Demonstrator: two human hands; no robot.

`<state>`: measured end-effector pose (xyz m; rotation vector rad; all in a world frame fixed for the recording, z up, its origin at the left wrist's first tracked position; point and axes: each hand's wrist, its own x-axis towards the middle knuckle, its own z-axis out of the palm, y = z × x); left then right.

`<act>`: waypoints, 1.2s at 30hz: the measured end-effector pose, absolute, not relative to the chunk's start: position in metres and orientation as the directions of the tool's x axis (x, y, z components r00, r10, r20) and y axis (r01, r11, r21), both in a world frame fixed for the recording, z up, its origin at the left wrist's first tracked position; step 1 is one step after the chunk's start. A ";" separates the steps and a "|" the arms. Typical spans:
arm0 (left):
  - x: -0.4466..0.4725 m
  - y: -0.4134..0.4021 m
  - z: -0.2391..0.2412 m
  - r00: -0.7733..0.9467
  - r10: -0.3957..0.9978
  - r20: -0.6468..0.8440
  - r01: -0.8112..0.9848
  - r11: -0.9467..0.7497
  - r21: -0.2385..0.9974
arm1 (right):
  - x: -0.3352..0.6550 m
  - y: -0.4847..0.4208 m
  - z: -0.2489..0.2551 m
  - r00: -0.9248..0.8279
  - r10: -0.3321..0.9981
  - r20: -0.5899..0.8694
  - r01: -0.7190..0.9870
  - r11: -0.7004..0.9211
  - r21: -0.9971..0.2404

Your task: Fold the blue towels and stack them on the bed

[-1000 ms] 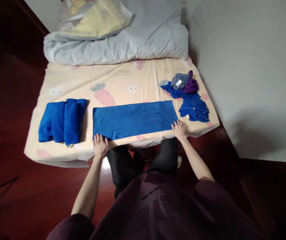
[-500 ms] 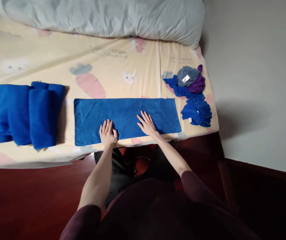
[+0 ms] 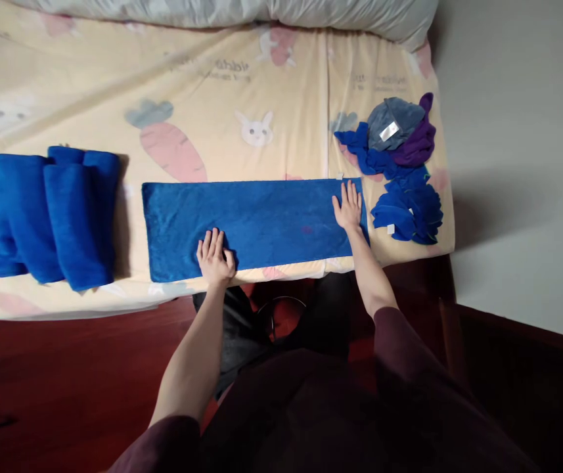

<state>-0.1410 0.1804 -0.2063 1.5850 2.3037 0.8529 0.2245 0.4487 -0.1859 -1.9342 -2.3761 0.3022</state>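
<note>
A long blue towel (image 3: 261, 220), folded into a strip, lies flat along the near edge of the bed (image 3: 212, 98). My left hand (image 3: 215, 255) rests open and flat on the towel's near edge, left of its middle. My right hand (image 3: 347, 205) lies open and flat on the towel's right end, fingers pointing away from me. To the left, several rolled blue towels (image 3: 47, 213) sit side by side on the sheet.
A heap of loose cloths (image 3: 399, 171), blue, grey and purple, lies at the bed's right corner beside the towel's end. A grey duvet (image 3: 261, 10) lies across the far side of the bed. Dark red floor (image 3: 64, 381) runs below, with a pale wall (image 3: 522, 131) on the right.
My right hand has slid along the towel from its middle to its right end. My left hand has stayed in place. The view has moved closer to the bed.
</note>
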 end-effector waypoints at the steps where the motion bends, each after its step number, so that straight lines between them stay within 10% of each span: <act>1: -0.141 0.181 -0.206 -0.399 0.908 0.127 0.774 0.259 0.578 | 0.228 0.454 -0.188 -0.188 0.980 -0.067 0.969 0.174 -0.177; 21: -0.187 0.216 -0.181 -0.165 0.984 -0.061 0.896 0.176 0.409 | 0.230 0.462 -0.200 -0.159 0.986 0.060 0.977 0.165 -0.135; 36: -0.317 0.274 -0.200 -0.417 0.909 0.000 0.846 0.388 0.366 | 0.232 0.465 -0.206 -0.177 0.982 0.071 0.977 0.184 -0.110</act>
